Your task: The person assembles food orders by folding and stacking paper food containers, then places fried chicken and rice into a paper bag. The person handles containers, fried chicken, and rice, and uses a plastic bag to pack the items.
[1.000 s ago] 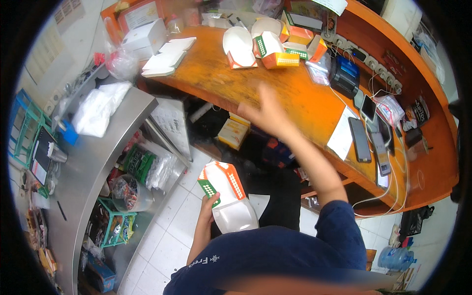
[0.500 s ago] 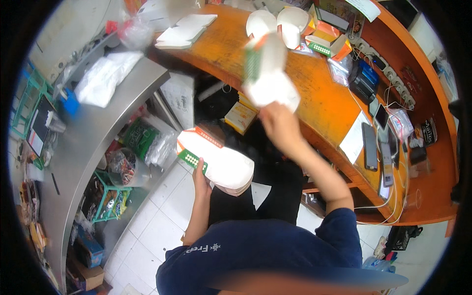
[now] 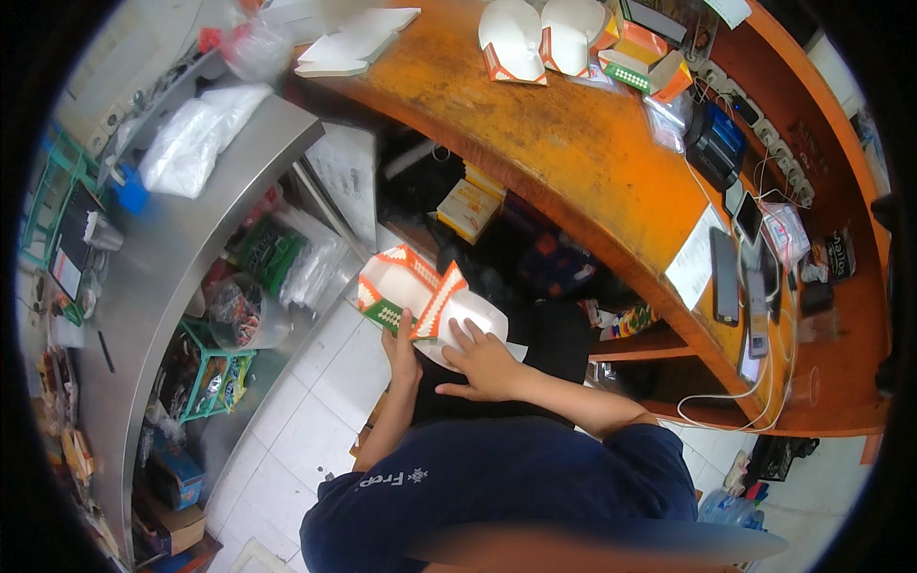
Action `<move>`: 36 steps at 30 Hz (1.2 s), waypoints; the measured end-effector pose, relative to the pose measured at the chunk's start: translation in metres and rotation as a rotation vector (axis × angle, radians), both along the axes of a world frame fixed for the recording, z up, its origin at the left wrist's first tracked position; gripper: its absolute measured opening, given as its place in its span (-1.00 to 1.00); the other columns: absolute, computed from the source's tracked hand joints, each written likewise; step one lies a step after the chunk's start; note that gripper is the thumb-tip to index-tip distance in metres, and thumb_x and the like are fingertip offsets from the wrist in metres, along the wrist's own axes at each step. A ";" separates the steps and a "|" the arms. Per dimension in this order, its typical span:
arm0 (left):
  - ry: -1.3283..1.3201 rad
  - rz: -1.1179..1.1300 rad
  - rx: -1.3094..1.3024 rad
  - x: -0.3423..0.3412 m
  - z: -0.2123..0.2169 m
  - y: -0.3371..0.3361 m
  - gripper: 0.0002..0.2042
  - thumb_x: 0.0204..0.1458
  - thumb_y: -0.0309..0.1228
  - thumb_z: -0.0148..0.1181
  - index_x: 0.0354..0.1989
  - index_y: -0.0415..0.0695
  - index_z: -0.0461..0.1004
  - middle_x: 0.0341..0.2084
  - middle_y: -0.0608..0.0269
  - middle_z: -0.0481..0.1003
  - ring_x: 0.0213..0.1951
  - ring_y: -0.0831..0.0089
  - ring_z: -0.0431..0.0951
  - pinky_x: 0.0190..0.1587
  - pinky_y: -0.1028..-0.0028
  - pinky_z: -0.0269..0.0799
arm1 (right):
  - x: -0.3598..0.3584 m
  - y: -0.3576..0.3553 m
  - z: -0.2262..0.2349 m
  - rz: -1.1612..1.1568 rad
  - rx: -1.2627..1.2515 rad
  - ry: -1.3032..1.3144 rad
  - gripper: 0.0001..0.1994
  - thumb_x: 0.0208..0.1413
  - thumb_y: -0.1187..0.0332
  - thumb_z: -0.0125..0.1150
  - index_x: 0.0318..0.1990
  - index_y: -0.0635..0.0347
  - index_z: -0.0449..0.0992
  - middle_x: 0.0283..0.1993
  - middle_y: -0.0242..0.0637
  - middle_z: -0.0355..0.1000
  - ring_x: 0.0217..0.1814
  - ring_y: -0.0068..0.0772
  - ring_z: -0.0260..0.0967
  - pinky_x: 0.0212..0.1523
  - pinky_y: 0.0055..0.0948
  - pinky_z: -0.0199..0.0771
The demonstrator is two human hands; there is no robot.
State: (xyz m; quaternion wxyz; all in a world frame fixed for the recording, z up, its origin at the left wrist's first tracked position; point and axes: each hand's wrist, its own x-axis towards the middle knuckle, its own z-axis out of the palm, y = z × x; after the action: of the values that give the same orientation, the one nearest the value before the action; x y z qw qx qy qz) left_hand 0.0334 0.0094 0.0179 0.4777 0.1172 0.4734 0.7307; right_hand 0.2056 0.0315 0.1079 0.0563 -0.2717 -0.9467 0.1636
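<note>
A paper food box [image 3: 435, 298], white inside with orange and green patterned sides, lies over my lap. My left hand [image 3: 403, 355] grips its near left side, with the thumb up along the green panel. The orange-edged walls stand partly folded up. On the white flap at its right rests my right hand [image 3: 485, 365], fingers spread and flat. I cannot tell whether more box sheets lie beneath it. Two similar shaped boxes, one left [image 3: 513, 40] and one right [image 3: 571, 38], sit at the far edge of the orange wooden desk [image 3: 535, 124].
White folded sheets [image 3: 353, 43] lie on the desk's far left. A steel counter [image 3: 191, 258] curves along my left, bearing a white plastic bag [image 3: 205, 138]. Phones [image 3: 724, 277], cables and a blue-black device [image 3: 716, 145] crowd the desk's right. A yellow carton [image 3: 468, 212] sits underneath.
My right hand, raised over the desk with a blurred box, has come down onto the box at my lap. Orange-edged walls now stand up there. My left hand keeps its hold.
</note>
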 end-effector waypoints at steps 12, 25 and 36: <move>-0.191 -0.337 0.419 -0.035 -0.002 0.002 -0.26 0.03 -0.27 0.30 0.30 -0.25 0.03 0.10 0.05 0.36 0.03 0.24 0.47 -0.08 0.29 0.50 | -0.015 0.028 0.083 0.055 0.156 0.724 -0.73 -0.21 0.20 0.51 -0.36 0.01 0.56 -0.52 -0.50 0.42 -0.55 -0.47 0.31 -0.55 -0.49 0.30; -0.126 -0.145 0.044 -0.053 -0.018 -0.023 -0.41 0.12 -0.23 0.08 0.27 -0.25 0.10 0.10 0.02 0.36 0.07 0.17 0.46 0.01 0.28 0.46 | -0.072 0.192 0.128 0.055 -0.145 0.942 -0.82 0.13 0.30 0.22 -0.18 0.17 0.53 -0.21 -0.29 0.48 -0.31 -0.56 0.37 -0.35 -0.51 0.37; -0.268 0.090 0.080 -0.089 -0.023 0.023 -0.38 0.15 -0.04 -0.03 0.25 -0.24 0.14 0.07 0.00 0.39 0.08 0.15 0.45 0.12 0.19 0.38 | -0.078 0.542 0.168 -0.844 0.067 0.787 -0.16 0.07 -0.07 0.21 0.42 0.03 -0.01 -0.26 0.05 0.53 -0.22 0.00 0.51 -0.12 -0.16 0.46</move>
State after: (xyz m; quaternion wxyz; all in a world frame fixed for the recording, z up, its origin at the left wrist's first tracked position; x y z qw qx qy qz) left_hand -0.0559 0.0327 -0.0048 0.4984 0.0161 0.3805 0.7788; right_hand 0.1271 0.5740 0.2760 0.4732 -0.5425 -0.6688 0.1856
